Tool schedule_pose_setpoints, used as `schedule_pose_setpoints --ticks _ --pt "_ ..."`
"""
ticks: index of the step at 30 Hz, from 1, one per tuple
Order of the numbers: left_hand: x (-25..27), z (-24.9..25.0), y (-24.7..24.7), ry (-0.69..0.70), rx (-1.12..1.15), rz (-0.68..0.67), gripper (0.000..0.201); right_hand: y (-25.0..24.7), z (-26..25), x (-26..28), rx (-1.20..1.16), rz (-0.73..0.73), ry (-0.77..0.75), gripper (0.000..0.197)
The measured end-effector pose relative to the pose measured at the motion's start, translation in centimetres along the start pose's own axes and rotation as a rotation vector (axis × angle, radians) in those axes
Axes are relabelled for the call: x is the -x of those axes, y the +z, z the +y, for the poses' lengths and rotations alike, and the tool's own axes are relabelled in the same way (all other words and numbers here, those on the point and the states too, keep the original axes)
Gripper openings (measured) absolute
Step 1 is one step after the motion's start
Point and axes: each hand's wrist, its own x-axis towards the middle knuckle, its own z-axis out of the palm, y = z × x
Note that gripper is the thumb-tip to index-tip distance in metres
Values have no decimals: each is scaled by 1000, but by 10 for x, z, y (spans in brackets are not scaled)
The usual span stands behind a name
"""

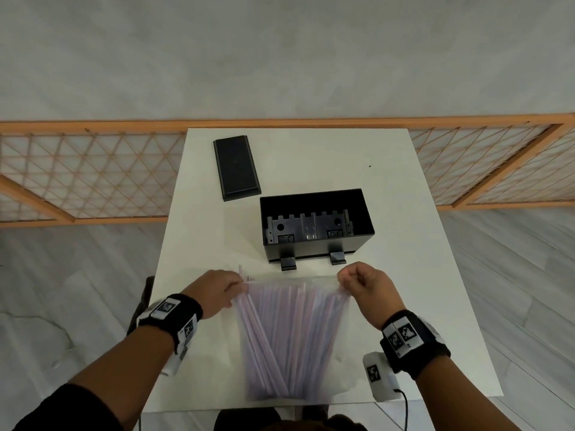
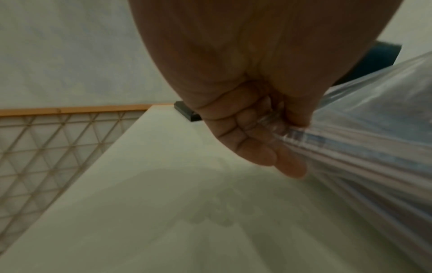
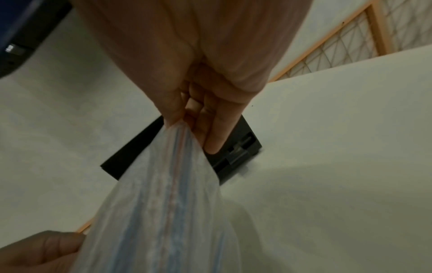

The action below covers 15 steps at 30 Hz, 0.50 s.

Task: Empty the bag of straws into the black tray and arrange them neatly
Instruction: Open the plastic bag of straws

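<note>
A clear plastic bag (image 1: 292, 337) full of pale pink straws lies on the white table (image 1: 404, 213) near its front edge, mouth toward the far side. My left hand (image 1: 217, 290) pinches the bag's top left corner, where a few straw tips (image 1: 241, 270) poke out. My right hand (image 1: 361, 283) pinches the top right corner; the bag (image 3: 163, 194) hangs from thumb and fingers there. In the left wrist view the bag (image 2: 362, 138) is bunched in curled fingers (image 2: 252, 136). The black tray (image 1: 314, 225) stands open just beyond the bag, with black inserts inside.
A flat black lid (image 1: 236, 166) lies at the table's far left. A wooden lattice fence (image 1: 93, 172) runs behind the table. A white device (image 1: 381, 377) with a cable sits at the front right edge. Grey floor surrounds the table.
</note>
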Motion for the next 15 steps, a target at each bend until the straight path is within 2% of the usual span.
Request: schedule_pose_setpoints --ticks 5,10,15 --pt "31 19 -28 122 -105 179 34 -17 -19 20 31 15 -105 20" --pt "77 46 -52 196 -132 293 28 -39 -41 47 9 44 -210 17" --pt "102 58 -46 223 -94 439 24 -49 -49 60 -5 96 -288 17"
